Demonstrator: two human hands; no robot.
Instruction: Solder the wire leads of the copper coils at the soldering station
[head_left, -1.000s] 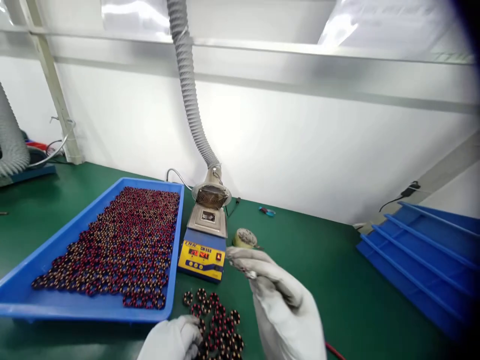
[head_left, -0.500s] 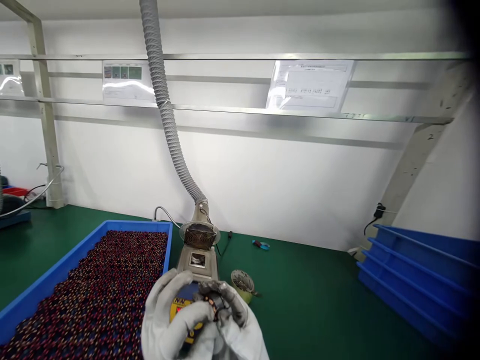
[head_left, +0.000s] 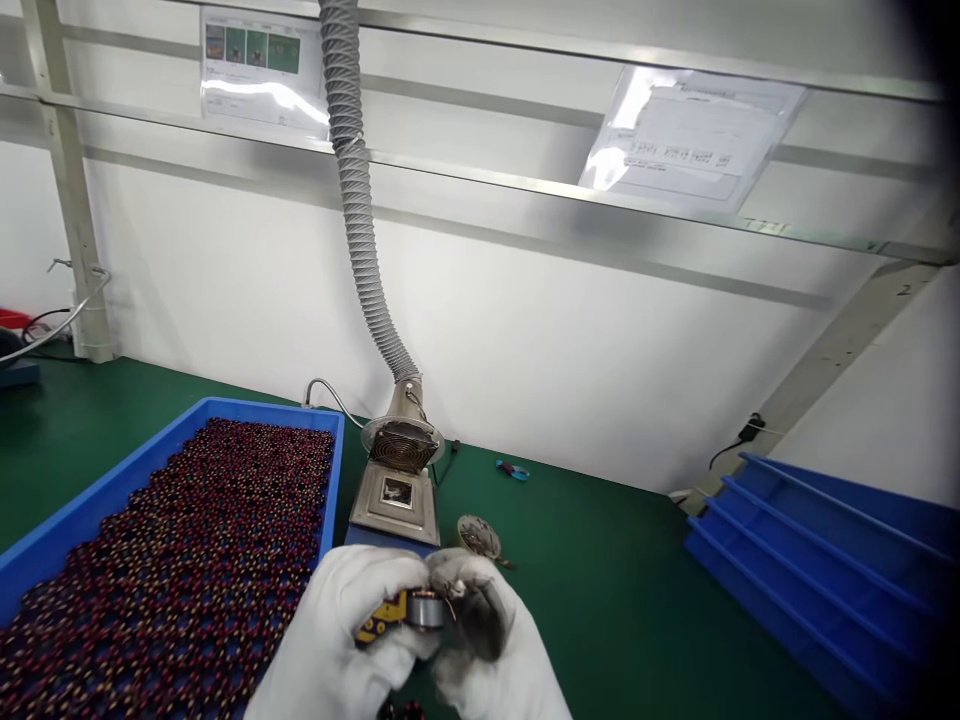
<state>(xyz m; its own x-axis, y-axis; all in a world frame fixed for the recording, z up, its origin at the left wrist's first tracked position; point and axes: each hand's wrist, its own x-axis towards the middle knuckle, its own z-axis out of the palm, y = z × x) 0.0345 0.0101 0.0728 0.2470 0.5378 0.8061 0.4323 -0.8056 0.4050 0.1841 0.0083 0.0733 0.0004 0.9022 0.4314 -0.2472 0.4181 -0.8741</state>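
Note:
My left hand (head_left: 352, 620), in a white glove, is closed around a small motor stator (head_left: 425, 610), a grey metal ring with thin copper wire ends on its right side. My right hand (head_left: 495, 630), its glove stained dark at the fingers, pinches at those wire ends; its fingertips partly hide them. Behind the hands stands a solder pot (head_left: 396, 492) with a square opening, its yellow panel showing between my left fingers. To its right is a small round tin (head_left: 480, 537) with grey residue.
A blue tray (head_left: 202, 408) full of dark red and black wound parts lies at left. Stacked blue trays (head_left: 817, 570) stand at right. A grey duct hose (head_left: 364, 230) runs down to the pot. Small blue-handled cutters (head_left: 513, 470) lie on the green table (head_left: 637, 600).
The stator has turned in my hands so its grey outer side faces me. My right fingers have shifted to its right side. The view has tilted and moved.

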